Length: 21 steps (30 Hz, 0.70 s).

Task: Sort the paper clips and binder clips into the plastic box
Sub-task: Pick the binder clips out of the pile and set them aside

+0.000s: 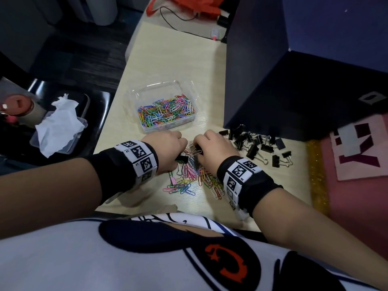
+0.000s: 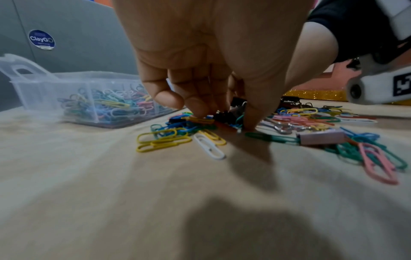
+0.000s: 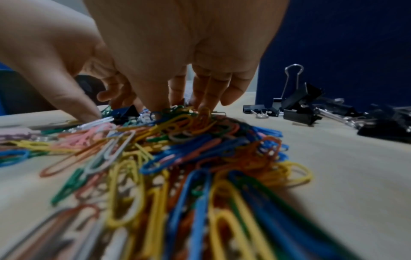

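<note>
Roughly halfway: plastic box [image 1: 136,95] at 12 o'clock holds paper clips only, both hands [image 1: 168,145] [image 1: 214,150] picking, curled, in the mixed pile [image 1: 189,179], binder clips [image 1: 260,143] unsorted at 3 o'clock.

A pale wood-grain counter [image 1: 210,85] is seen under dim, cool light. It is bounded on the right by dark blue partition panels [image 1: 315,59]. Dark carpeted floor [image 1: 88,53] is visible to the left, where a black chair seat [image 1: 100,114] is placed just beside the counter's edge. A black cable [image 1: 178,19] is laid across the far end.
</note>
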{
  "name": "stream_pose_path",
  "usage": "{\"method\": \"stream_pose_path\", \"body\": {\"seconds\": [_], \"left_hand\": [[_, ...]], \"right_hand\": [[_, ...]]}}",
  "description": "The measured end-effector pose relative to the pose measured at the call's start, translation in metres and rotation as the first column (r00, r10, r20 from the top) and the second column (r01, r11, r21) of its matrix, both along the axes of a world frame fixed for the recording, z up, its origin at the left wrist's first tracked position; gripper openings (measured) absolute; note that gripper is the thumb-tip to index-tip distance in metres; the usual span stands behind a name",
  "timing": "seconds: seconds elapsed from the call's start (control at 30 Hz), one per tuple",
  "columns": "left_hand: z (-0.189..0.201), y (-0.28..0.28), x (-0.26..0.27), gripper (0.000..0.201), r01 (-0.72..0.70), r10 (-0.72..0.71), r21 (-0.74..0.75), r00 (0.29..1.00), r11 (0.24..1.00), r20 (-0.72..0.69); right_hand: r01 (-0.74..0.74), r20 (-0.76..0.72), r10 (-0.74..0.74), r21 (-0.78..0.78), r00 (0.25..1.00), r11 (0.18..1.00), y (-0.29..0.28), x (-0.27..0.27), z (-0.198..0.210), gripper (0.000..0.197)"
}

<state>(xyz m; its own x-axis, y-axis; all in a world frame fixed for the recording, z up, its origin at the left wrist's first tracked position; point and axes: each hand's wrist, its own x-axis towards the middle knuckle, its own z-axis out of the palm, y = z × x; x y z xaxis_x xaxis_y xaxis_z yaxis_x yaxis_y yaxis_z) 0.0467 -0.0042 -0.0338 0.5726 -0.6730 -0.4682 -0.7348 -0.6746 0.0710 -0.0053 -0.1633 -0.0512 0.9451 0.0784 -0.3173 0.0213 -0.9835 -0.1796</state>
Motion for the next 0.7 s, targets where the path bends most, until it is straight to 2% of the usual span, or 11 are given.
{"method": "stream_pose_path", "body": {"seconds": [0.2,0.4,0.57,0.7], "left_hand": [[-0.003,-0.001,0.002,0.047,0.004,-0.004,0.016,1.0,1.0,0.006],[-0.001,-0.006,0.002,0.04,0.056,-0.057,0.026,0.998,0.998,0.032],[0.0,-0.01,0.001,0.033,0.095,-0.096,0.028,0.994,0.995,0.052],[0.004,-0.015,0.001,0.033,0.108,-0.11,0.044,0.993,0.993,0.046]], "right_hand": [[0.111,-0.032,-0.108,0.126,0.994,0.986,-0.005,-0.004,0.008,0.027],[0.159,-0.079,-0.146,0.186,0.986,0.97,-0.012,-0.007,0.013,0.028],[0.192,0.024,-0.204,0.242,0.979,0.951,-0.016,-0.012,0.017,0.017],[0.257,0.076,-0.3,0.348,0.951,0.901,-0.024,-0.018,0.015,0.012]]}}
